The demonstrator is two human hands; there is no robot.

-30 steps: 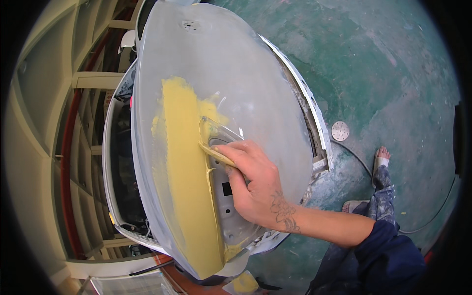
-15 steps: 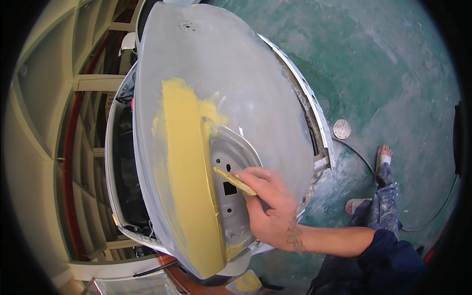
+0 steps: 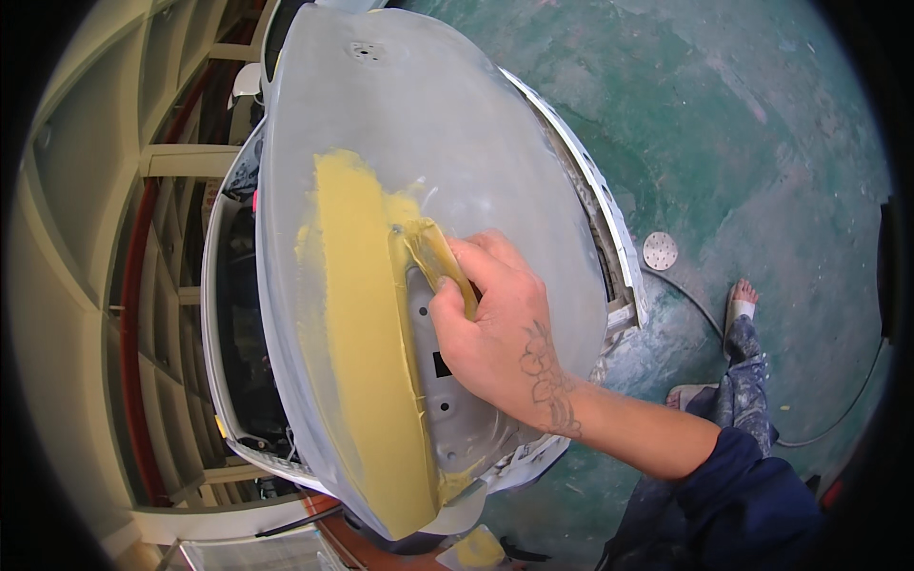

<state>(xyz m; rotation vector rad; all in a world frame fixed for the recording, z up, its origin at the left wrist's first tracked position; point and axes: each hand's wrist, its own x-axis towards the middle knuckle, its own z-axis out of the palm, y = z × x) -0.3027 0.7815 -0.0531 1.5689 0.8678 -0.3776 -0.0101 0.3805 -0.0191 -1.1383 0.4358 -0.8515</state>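
My right hand (image 3: 500, 314) is closed around a flat putty spreader (image 3: 444, 269) coated in yellow filler. Its edge rests at the upper corner of a recess (image 3: 455, 385) with holes in a grey vehicle panel (image 3: 514, 152). A broad strip of yellow filler (image 3: 367, 352) runs along the panel, left of the recess, with a thin raised ridge on its right edge. Smaller smears surround the strip's upper end. At the lower edge is a pale board (image 3: 476, 550) with yellow filler on it; what supports it is hidden. My left hand is out of view.
A round perforated disc (image 3: 660, 250) with a hose (image 3: 695, 297) lies on the green floor (image 3: 762, 143). My feet are at the right. Cream framework with a red pipe (image 3: 133, 352) stands at the left, beside the vehicle's dark opening (image 3: 249, 333).
My right hand has moved up along the recess edge, carrying the spreader from its middle to its upper corner. The spreader is now turned more upright.
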